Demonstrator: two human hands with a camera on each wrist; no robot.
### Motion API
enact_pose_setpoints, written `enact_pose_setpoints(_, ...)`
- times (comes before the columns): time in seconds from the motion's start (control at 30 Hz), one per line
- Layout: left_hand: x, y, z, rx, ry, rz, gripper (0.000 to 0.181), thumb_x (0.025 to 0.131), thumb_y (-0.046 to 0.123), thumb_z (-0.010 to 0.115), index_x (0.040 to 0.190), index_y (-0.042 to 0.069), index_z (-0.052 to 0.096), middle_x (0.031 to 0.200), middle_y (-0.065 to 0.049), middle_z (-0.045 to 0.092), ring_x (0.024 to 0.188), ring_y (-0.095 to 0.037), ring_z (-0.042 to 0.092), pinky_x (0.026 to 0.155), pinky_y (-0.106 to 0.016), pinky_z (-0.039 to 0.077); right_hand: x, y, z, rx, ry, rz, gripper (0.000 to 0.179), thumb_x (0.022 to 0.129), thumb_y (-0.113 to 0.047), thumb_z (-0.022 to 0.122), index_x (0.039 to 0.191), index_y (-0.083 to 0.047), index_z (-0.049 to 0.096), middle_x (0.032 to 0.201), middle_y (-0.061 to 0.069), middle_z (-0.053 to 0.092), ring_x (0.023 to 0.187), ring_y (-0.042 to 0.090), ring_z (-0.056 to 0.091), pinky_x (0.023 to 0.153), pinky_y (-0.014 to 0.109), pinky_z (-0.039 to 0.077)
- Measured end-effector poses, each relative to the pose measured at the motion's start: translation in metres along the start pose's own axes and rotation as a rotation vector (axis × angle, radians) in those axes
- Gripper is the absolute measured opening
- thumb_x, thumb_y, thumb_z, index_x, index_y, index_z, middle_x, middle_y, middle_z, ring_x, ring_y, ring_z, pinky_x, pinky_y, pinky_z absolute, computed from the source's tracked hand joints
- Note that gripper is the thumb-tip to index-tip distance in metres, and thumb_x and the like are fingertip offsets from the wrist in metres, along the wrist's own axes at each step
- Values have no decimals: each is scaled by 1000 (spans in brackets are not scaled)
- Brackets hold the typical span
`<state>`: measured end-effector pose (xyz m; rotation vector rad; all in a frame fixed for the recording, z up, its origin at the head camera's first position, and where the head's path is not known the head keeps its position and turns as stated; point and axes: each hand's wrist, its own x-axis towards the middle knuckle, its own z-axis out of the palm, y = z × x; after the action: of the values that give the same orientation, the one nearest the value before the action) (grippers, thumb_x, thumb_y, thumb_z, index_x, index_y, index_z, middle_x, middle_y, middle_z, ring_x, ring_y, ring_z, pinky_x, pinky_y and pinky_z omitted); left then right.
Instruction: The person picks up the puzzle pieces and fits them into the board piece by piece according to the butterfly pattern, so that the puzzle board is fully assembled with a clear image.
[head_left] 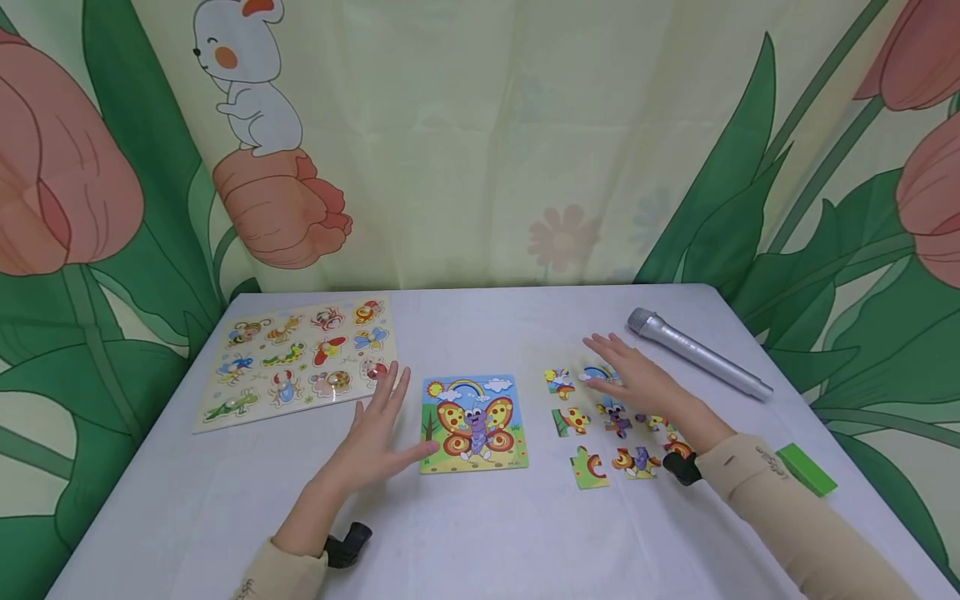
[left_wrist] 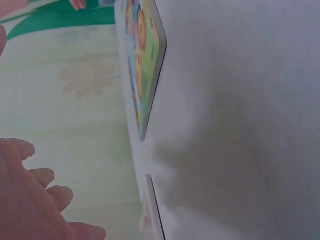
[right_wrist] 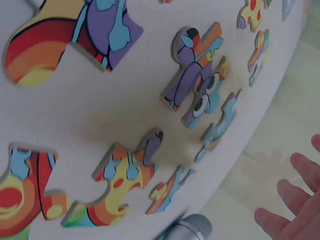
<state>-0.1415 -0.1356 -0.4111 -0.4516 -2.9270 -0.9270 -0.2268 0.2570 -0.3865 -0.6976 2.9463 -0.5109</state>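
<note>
A square butterfly picture board (head_left: 474,425) lies flat in the middle of the table. My left hand (head_left: 375,442) is raised beside it with fingers spread, the thumb overlapping the board's left edge in the head view. The left wrist view shows that hand (left_wrist: 30,200) above the table, apart from the board (left_wrist: 150,65). To the board's right, loose jigsaw pieces (head_left: 588,468) of a matching butterfly picture are laid out in rough rows. Over the far pieces hovers my right hand (head_left: 641,379), fingers extended, holding nothing. It partly hides some pieces in the head view.
At the back left lies a larger board with insect pictures (head_left: 300,358). A silver microphone (head_left: 697,353) rests slantwise at the back right. Beside the right sleeve (head_left: 780,500) is a green block (head_left: 806,469). A printed curtain (head_left: 480,150) hangs behind the white-covered table (head_left: 480,542).
</note>
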Motion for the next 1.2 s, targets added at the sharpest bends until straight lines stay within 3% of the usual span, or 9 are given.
enact_pose_setpoints(0.27,2,0,15,-83,-32,-20,101,75,51,68,148,21,6,154,-5,-1,138,-34,1,101,-68,7,10,-2,10,27,-34,25,63,89,-35,57,140,-6,36,142,28,28,130,46,23,99,62,26)
enact_pose_setpoints(0.57,4,-1,23,-194,-116,-27,98,78,49,66,148,18,5,154,-4,-3,139,-30,-1,103,-64,4,20,-4,21,31,-81,35,61,88,-31,61,138,-4,39,139,31,31,127,45,29,101,57,29)
enact_pose_setpoints(0.87,5,-6,31,-232,-164,-52,100,76,48,68,148,15,7,154,-5,-1,139,-28,-1,106,-59,6,30,-5,25,28,-140,86,60,86,-28,64,136,-3,42,138,27,36,129,42,29,103,54,27)
enact_pose_setpoints(1.2,6,-9,40,-237,-172,-85,108,71,47,73,148,10,7,153,-9,0,139,-28,1,109,-54,2,35,-3,31,36,-138,30,49,85,-19,66,128,-1,51,130,19,50,124,38,39,102,50,32)
